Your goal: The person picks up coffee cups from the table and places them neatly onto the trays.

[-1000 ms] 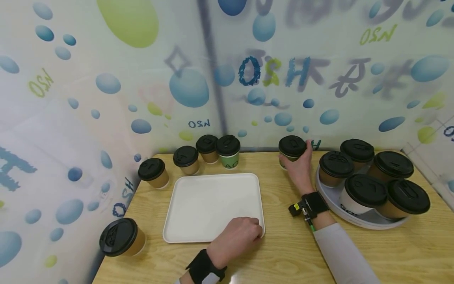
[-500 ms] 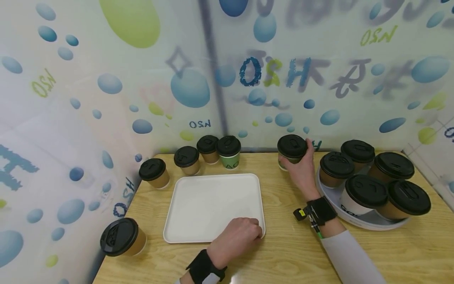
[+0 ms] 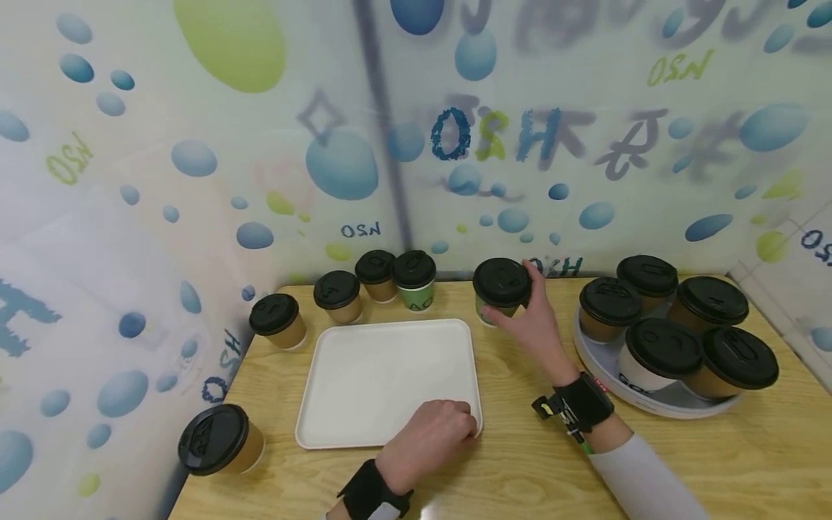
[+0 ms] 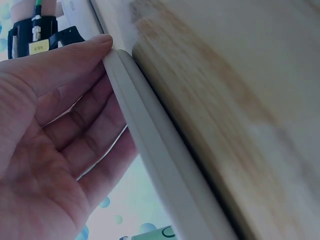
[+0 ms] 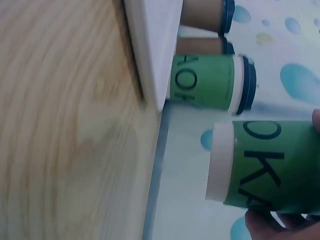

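Note:
My right hand (image 3: 534, 321) grips a green paper cup (image 5: 280, 167) with a black lid (image 3: 502, 282), thumb on one side and fingers round the other. In the right wrist view a gap shows between the cup's base and the table. At the near right corner of the white rectangular tray (image 3: 390, 383), my left hand (image 3: 429, 437) pinches the rim; the left wrist view has the thumb (image 4: 95, 46) on the tray's edge (image 4: 145, 130) and the fingers along its inner side. Another green cup (image 3: 416, 289) stands behind the tray.
Brown lidded cups (image 3: 279, 323) stand behind and left of the tray, with one larger cup (image 3: 224, 440) at the front left. On the right, a round grey tray (image 3: 624, 390) carries several lidded cups. A patterned wall (image 3: 325, 180) closes off the table's back.
My right hand has carried the green cup left from beside the round tray, towards the other green cup. The left hand keeps its place at the tray's corner.

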`<state>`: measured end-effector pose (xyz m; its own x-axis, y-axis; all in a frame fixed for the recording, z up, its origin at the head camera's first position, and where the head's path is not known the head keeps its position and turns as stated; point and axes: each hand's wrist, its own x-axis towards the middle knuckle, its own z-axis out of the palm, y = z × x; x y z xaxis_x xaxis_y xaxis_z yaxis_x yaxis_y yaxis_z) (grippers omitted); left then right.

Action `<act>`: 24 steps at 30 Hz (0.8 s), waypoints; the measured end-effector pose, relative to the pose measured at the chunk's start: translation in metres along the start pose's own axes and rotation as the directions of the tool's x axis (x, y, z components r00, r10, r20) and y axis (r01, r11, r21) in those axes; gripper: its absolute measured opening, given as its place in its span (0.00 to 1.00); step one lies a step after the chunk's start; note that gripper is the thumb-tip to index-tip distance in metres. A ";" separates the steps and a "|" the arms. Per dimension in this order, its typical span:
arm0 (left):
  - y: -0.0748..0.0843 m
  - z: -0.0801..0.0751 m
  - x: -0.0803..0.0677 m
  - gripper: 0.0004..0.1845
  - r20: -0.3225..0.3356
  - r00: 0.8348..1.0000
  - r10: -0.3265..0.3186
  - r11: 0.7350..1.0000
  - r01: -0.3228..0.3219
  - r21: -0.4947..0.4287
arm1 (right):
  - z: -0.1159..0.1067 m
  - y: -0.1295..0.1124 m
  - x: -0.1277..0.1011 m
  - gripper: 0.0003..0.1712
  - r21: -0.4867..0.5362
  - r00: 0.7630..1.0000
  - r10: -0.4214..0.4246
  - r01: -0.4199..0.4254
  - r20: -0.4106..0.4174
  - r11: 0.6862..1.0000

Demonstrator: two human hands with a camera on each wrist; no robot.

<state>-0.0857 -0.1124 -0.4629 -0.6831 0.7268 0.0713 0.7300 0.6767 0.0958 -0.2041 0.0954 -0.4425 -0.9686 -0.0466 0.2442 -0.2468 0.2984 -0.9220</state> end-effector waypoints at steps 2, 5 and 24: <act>0.000 -0.001 0.000 0.18 -0.002 1.000 0.003 1.000 -0.003 -0.004 | 0.006 -0.003 -0.003 0.64 -0.008 0.999 -0.019 0.019 0.033 1.000; 0.000 -0.001 -0.001 0.18 0.003 1.000 0.004 1.000 -0.004 -0.016 | 0.014 -0.008 -0.007 0.63 -0.013 0.997 -0.036 0.037 0.074 0.999; 0.000 0.000 0.000 0.17 0.008 1.000 0.006 1.000 -0.006 -0.001 | 0.051 -0.002 -0.007 0.65 -0.013 0.964 -0.017 0.021 0.264 1.000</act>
<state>-0.0861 -0.1122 -0.4628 -0.6787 0.7316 0.0636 0.7338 0.6724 0.0968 -0.1986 0.0464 -0.4573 -0.9379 -0.3015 0.1718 -0.2668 0.3098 -0.9126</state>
